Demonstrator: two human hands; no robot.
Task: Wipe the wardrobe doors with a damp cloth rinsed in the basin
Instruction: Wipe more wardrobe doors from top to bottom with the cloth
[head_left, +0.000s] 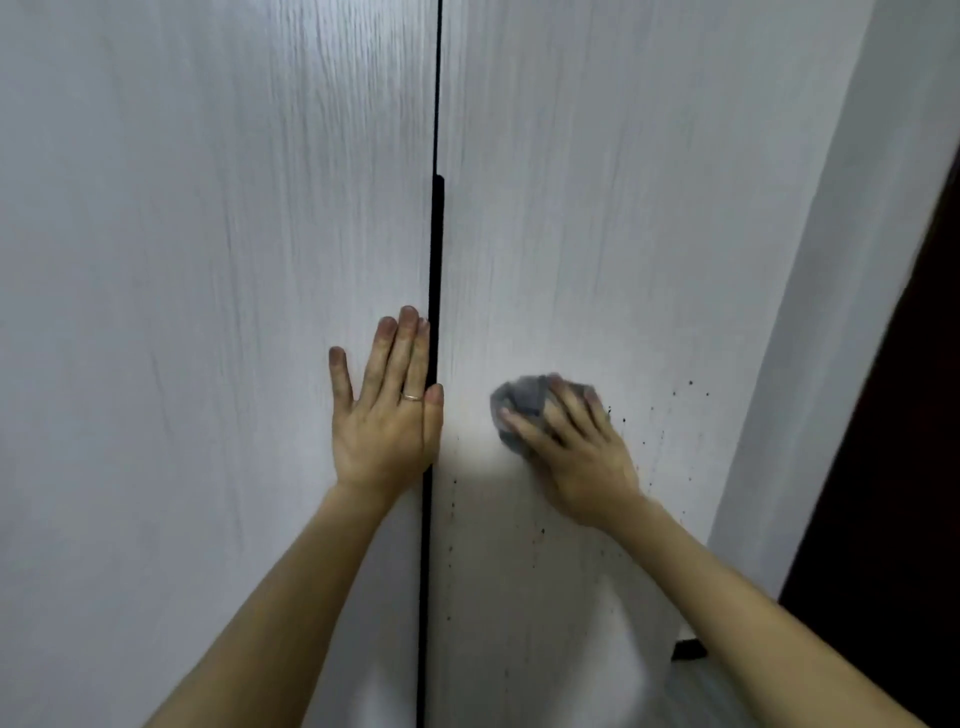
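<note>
Two hands work beside the seam (435, 260). Your left hand (387, 421) lies flat just left of it, fingers (402, 358) straight. Your right hand (576, 457), right of the seam, grips the cloth (519, 402) against the door (597, 208). Cloth looks soft and limp: hold it bunched under the fingers.

No text, label, brand, number or sign is legible. The pale grey wood-grain wardrobe door (208, 260) under the left hand (384, 421) and the matching door (623, 208) under the right hand (576, 457) carry grain lines only. The crumpled grey cloth (519, 400) beneath the right fingers is unmarked.
</note>
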